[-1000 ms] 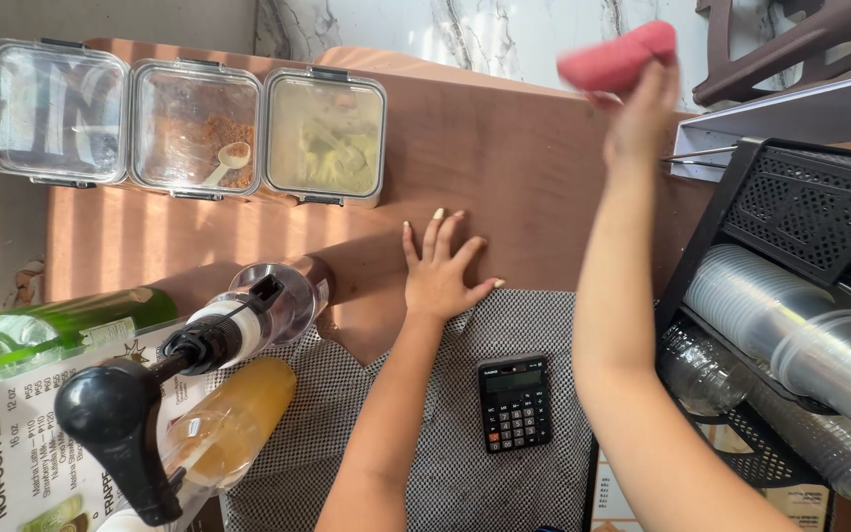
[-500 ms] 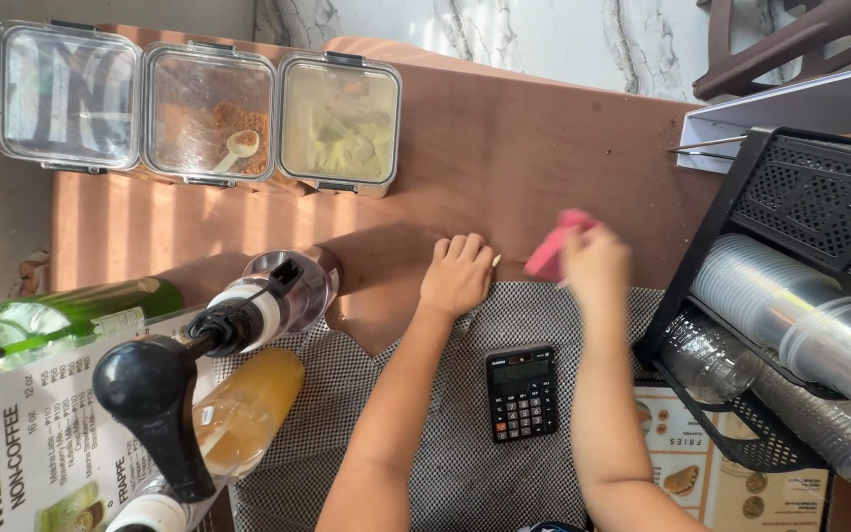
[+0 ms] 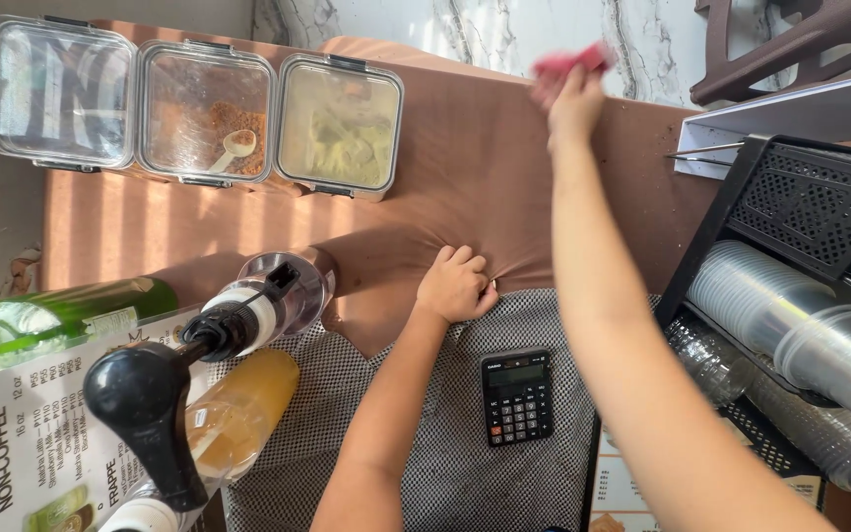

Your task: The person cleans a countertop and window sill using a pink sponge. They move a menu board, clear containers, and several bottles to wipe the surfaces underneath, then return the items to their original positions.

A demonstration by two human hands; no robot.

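My right hand closed around pink cloth, at far edge of brown counter covering. My left hand curled, fingers pinching covering into wrinkles, just beyond black calculator on checked mat.

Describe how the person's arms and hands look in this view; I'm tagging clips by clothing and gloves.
Both arms are bare from the frame's lower edge to the fingertips: no sleeves, gloves, watch or bracelets in view. The left hand has longish, pale fingernails, one showing at its right edge. The right hand is blurred, so no rings or nail detail can be made out.
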